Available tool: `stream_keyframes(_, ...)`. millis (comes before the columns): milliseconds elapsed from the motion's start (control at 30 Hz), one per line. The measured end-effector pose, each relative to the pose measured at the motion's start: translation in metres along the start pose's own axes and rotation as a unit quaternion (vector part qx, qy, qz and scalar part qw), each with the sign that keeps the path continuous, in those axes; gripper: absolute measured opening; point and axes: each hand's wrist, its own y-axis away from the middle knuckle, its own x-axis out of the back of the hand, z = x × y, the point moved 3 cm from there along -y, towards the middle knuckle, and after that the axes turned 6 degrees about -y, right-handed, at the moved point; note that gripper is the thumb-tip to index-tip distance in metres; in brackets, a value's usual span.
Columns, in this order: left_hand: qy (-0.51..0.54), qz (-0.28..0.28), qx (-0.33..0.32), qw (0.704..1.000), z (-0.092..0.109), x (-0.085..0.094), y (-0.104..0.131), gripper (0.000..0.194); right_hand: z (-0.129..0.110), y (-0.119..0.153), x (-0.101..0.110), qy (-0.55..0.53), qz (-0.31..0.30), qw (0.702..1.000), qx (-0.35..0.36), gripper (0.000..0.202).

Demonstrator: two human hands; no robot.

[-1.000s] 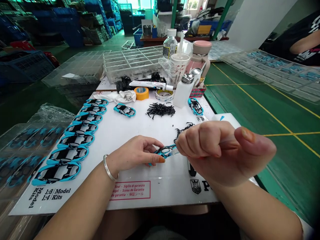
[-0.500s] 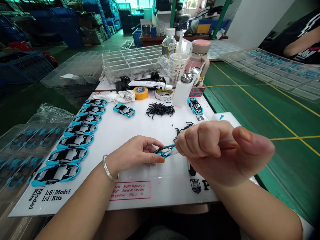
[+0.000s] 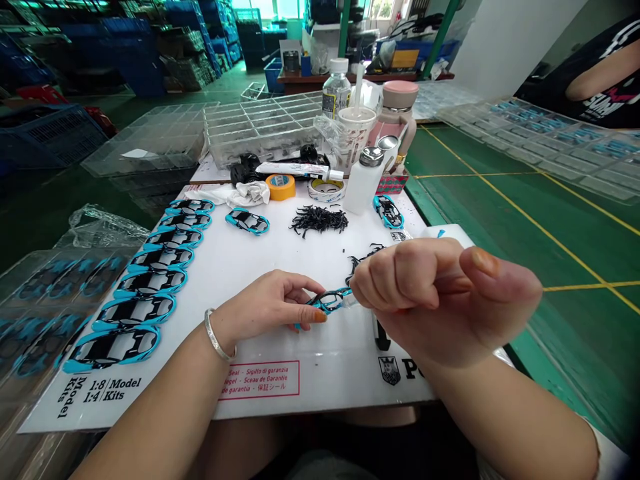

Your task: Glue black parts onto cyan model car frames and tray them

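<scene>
My left hand (image 3: 277,301) is closed around one end of a small blue and black model car body (image 3: 330,301), pinching it between thumb and fingers just above the board. My right hand (image 3: 430,287) is curled into a fist in front of the car's other end. A clear, narrow tip (image 3: 349,300) shows between this fist and the car; whatever the fist holds is otherwise hidden. Behind the fist lies a small heap of thin black parts (image 3: 364,259), partly covered. A larger pile of the same black parts (image 3: 319,220) sits farther back.
Several model car bodies (image 3: 127,310) line the left of the white board (image 3: 225,247). Two others lie farther back. Yellow tape (image 3: 281,187), a white bottle (image 3: 364,183), a drink cup (image 3: 356,133) and a clear divided tray (image 3: 265,120) stand behind. Another person's arm (image 3: 605,70) is at far right.
Both hands keep nearly the same pose around the car body. The right fist appears shifted very slightly left, along with a small shift of the whole view.
</scene>
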Motion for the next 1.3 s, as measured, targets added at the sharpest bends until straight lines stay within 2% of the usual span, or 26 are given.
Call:
stream_keyframes(933,0.004,0.0,-0.004,1.0,0.0007,0.0005,0.0017,0.053,-0.0013,0.0018,-0.0004,0.011,0.01,1.0,0.013,0.052)
stream_keyframes(1300,0.002,0.006,-0.002,1.0,-0.0007,0.0008,0.0001,0.049,-0.0023,0.0013,-0.0015,0.029,-0.009,1.0,0.009,0.052)
